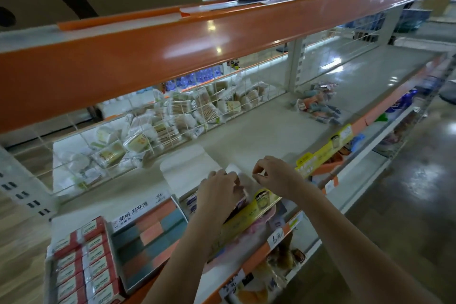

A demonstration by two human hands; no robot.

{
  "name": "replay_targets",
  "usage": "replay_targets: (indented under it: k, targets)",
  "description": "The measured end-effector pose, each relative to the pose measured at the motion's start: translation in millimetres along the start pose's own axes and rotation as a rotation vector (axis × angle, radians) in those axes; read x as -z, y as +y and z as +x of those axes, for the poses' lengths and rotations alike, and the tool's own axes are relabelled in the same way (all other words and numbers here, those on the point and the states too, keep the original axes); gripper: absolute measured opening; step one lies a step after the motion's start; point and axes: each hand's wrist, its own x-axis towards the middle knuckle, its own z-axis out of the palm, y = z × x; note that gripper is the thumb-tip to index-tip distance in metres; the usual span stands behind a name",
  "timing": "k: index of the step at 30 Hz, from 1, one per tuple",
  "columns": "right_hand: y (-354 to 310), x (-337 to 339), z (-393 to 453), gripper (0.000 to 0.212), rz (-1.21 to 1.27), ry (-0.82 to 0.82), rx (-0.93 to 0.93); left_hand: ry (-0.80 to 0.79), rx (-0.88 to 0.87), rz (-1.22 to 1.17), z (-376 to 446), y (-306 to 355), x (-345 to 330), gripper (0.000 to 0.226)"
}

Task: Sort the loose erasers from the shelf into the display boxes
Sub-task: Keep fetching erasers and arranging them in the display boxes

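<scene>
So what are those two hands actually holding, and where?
The left hand grips erasers over the open display box; the right hand seems to pinch something too blurred to tell.

Left hand point(217, 192) hid most of the open display box point(190, 202); loose erasers point(317, 106) were blurred, labels unreadable.

The shelf point(259, 128) lies bare through its middle, from the hands out toward 12 and 1 o'clock, wide enough for an arm to pass. At 2 o'clock a heap of loose erasers point(317, 103) blocks the far right. A wire grid point(172, 116) walls the back from 10 to 12 o'clock, with packets point(177, 116) piled behind it. The orange rail point(197, 42) overhead limits reach from above. At 7 and 8 o'clock two full boxes point(118, 249) crowd the front edge. An open box flap point(185, 165) lies flat at 11 o'clock.
</scene>
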Motion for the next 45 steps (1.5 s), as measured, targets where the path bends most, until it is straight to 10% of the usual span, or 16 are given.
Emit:
replay_targets:
  k: [19, 34, 39, 45]
  targets:
    - [177.1, 127.3, -50.8, 0.035, -0.08, 0.139, -0.472, -0.011, -0.284, -0.034, 177.2, 236.5, -14.9, 0.044]
    - [339.3, 173.4, 34.0, 0.041, -0.122, 0.122, -0.27, 0.061, -0.071, -0.18, 299.4, 292.2, -73.4, 0.035]
    - [377.5, 167.7, 107.1, 0.043, -0.143, 0.031, -0.177, 0.076, 0.044, -0.161, 355.2, 274.5, -95.0, 0.071]
    - [419.1, 163.9, 183.9, 0.046, -0.09, 0.008, -0.116, 0.119, 0.209, -0.108, 412.9, 256.3, -111.6, 0.033]
